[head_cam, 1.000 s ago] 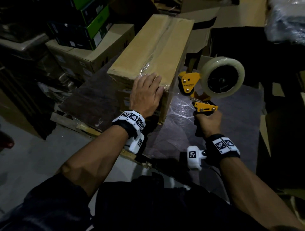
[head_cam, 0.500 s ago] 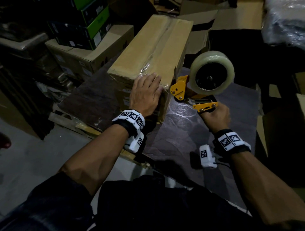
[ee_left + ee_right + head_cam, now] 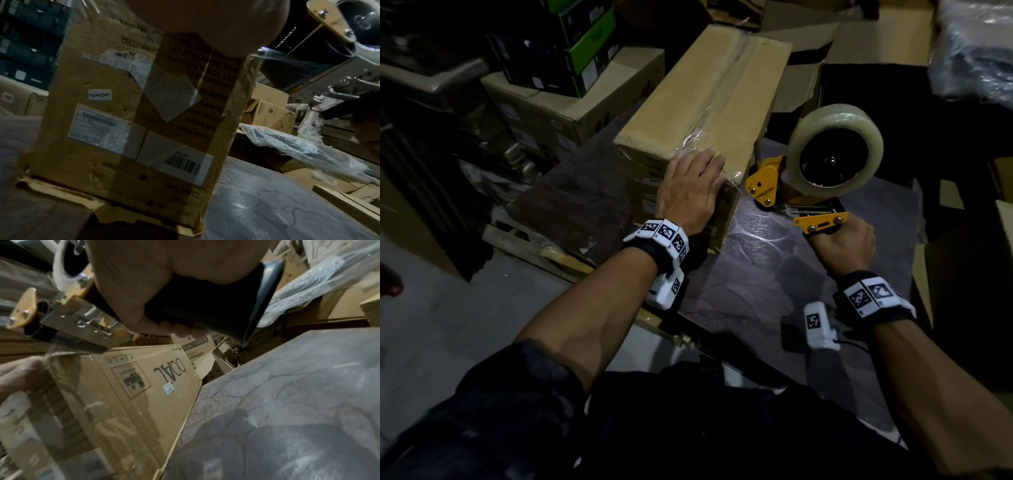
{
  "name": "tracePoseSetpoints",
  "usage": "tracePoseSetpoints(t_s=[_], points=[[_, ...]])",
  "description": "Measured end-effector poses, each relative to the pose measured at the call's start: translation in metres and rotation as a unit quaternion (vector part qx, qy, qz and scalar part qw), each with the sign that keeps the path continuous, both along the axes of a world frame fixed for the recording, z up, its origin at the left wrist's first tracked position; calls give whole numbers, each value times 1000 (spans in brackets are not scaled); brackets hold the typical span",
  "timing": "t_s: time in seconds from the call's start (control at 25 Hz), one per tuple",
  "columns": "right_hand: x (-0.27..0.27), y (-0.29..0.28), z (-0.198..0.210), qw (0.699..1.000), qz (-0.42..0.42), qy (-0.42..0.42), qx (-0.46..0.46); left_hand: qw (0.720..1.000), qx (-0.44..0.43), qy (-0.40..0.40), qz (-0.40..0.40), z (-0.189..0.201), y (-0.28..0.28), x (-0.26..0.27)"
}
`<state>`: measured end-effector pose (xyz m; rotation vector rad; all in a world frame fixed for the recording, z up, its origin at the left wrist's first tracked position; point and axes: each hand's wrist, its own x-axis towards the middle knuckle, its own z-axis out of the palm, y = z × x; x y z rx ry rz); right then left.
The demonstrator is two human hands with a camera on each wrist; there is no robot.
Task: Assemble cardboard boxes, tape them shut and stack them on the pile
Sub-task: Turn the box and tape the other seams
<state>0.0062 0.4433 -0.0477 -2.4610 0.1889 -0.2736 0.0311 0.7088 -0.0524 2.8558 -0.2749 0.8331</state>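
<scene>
A long brown cardboard box (image 3: 705,99) lies on a dark board (image 3: 774,274), its top seam covered with clear tape. My left hand (image 3: 690,190) lies flat with straight fingers on the box's near top edge. In the left wrist view the labelled near end of the box (image 3: 133,121) fills the frame. My right hand (image 3: 840,243) grips the black handle of a yellow tape dispenser (image 3: 801,192) with a large clear roll (image 3: 835,150). The dispenser's nose sits at the box's near right corner; in the right wrist view the tape dispenser (image 3: 68,311) meets the box (image 3: 133,386) there.
Closed cartons (image 3: 571,102) with dark green-edged boxes (image 3: 571,41) on top stand at the left. Flattened cardboard (image 3: 876,37) lies behind, a plastic-wrapped bundle (image 3: 976,48) at the far right. Grey floor (image 3: 448,325) lies to the near left.
My right hand has swung the dispenser from right of the box in to its near right corner, tilting it. The left hand and the box have stayed put.
</scene>
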Motion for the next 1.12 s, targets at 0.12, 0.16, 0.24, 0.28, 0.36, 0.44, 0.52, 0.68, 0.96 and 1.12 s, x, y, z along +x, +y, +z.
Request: tracePoseSetpoints(t_s=[0.12,0.16,0.24,0.28,0.36,0.44,0.52,0.68,0.96,1.12], points=[[0,-11,0,1000,-2,5,-15,1000,-13,-6,4,0,3,2],[-1,-15,0,1000,-4,6,-10,1000,-13,-6,4,1,3,3],[-3,-17,-1,1000,-2,12,-3,1000,-14,-7,7,0,3,3],[-5,-17,-1,1000,1,18,-2,1000,-17,-8,7,0,2,3],[-5,-17,1,1000,9,21,-9,1000,-13,-11,4,-1,2,3],[-3,-18,8,999,25,6,-43,1000,-8,-13,0,-2,3,4],[4,-19,17,993,53,-13,-101,1000,-7,-15,1,-1,4,4],[15,-16,30,982,72,-17,-172,1000,-9,-10,1,-2,4,5],[9,-24,31,964,76,25,-254,1000,-24,-1,0,0,6,6],[-17,-36,-13,975,-4,167,-150,999,-53,5,7,1,6,7]])
